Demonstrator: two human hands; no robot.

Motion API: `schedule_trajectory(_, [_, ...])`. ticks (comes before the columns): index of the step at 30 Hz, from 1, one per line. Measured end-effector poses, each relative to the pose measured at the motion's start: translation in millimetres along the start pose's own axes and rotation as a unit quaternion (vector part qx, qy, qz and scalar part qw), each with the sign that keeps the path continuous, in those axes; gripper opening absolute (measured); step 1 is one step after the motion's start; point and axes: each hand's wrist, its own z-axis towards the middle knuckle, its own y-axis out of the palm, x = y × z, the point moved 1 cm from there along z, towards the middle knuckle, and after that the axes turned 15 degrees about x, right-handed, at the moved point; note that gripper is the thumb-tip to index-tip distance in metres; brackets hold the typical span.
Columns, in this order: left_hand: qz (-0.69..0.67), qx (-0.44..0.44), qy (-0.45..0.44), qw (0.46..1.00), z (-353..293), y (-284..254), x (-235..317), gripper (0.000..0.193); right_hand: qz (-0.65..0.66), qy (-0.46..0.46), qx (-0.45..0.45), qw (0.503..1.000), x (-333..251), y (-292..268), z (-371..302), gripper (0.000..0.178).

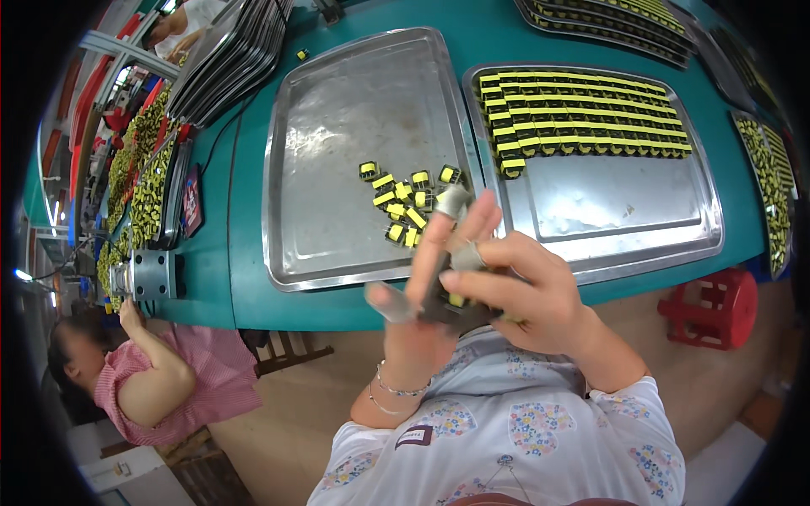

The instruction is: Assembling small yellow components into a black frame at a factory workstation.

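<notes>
My left hand (415, 339) is raised over the near edge of the trays, thumb and fingers stretched, with pale covers on some fingertips. Against its palm lies a dark, block-like piece (462, 317), partly hidden and smeared by motion. My right hand (544, 295) closes over it from the right, fingers bent around a small yellow-and-black transformer (456, 300) at the dark piece. Just beyond my left fingertips, several loose transformers (414, 217) lie jumbled in the left metal tray (337, 110).
The right metal tray (624, 244) holds neat rows of transformers (591, 114). Stacked trays (232, 63) stand at the far left, filled trays (612, 29) at the far right. A co-worker in a pink checked top (198, 371) sits at left. A red stool (713, 309) stands right.
</notes>
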Motion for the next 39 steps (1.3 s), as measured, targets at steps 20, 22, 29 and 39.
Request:
schedule_trajectory(20, [0.564,0.243,0.299,0.730,21,-43,41,0.024,-0.186,0.045,0.105,0.976,3,-42,14,0.047])
schedule_trajectory(22, [0.664,0.196,0.271,0.668,24,-50,45,0.024,-0.218,0.075,0.109,0.967,22,-52,23,0.045])
schedule_trajectory(29, [0.710,0.133,0.239,0.649,29,-44,47,0.030,-0.348,0.150,0.006,0.926,49,-52,34,0.027])
schedule_trajectory(39, [0.658,0.146,0.260,0.692,32,-61,41,0.037,-0.335,0.126,0.003,0.934,63,-44,34,0.027])
